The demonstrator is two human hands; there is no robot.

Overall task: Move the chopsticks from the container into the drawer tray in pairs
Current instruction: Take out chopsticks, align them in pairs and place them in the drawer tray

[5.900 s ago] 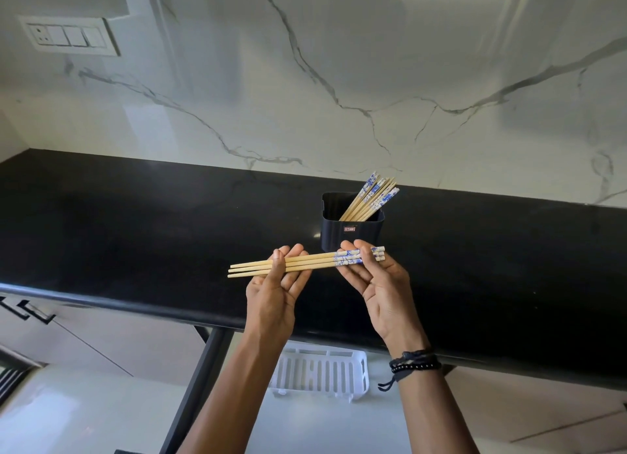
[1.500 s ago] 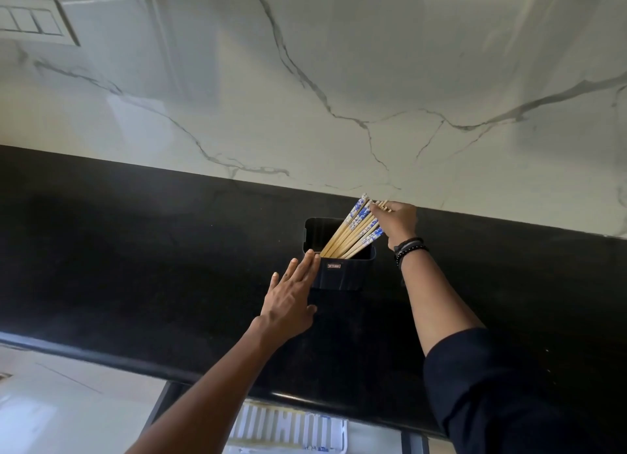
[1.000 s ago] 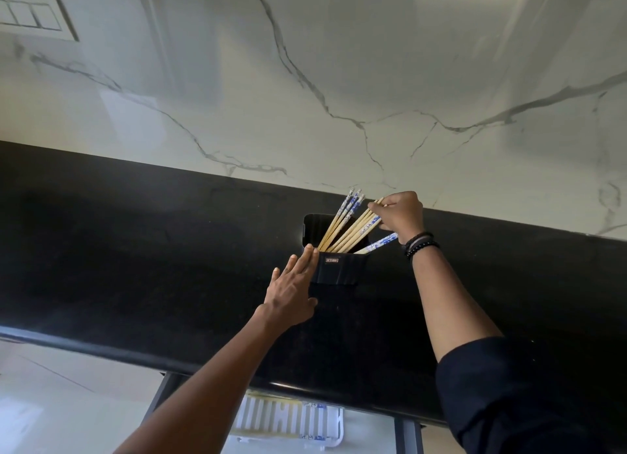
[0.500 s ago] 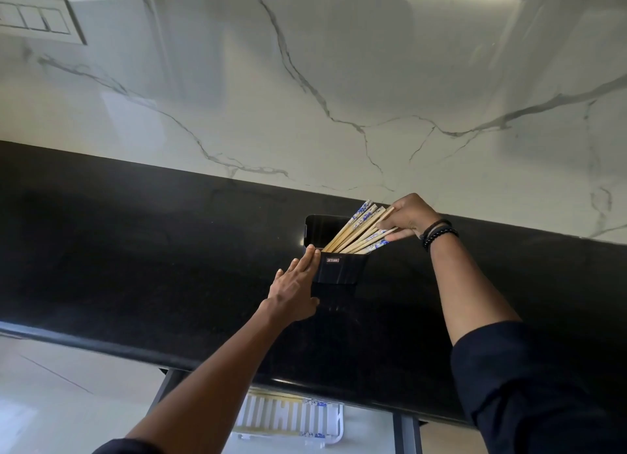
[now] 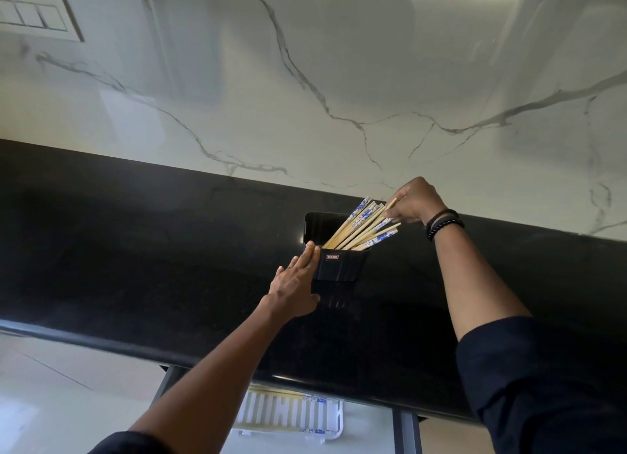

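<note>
A black container (image 5: 339, 267) stands on the black countertop (image 5: 135, 250) and holds several wooden chopsticks (image 5: 359, 228) with blue-and-white patterned tops, all leaning to the right. My left hand (image 5: 295, 287) lies flat against the container's left side, fingers together and extended. My right hand (image 5: 412, 202) is at the upper ends of the chopsticks, its fingertips pinched on them. Below the counter's front edge the white slatted drawer tray (image 5: 288, 416) shows, with chopsticks lying in it; the counter hides its far part.
A white marble wall with grey veins rises behind the counter. A switch plate (image 5: 37, 19) sits on the wall at the upper left. Dark drawer rails (image 5: 405, 433) frame the open drawer below the counter edge.
Earlier both hands held a bundle of chopsticks in front of the container. Since then my left hand has stayed against the container while my right hand has been sorting through the chopstick tops, shifting slightly right.
</note>
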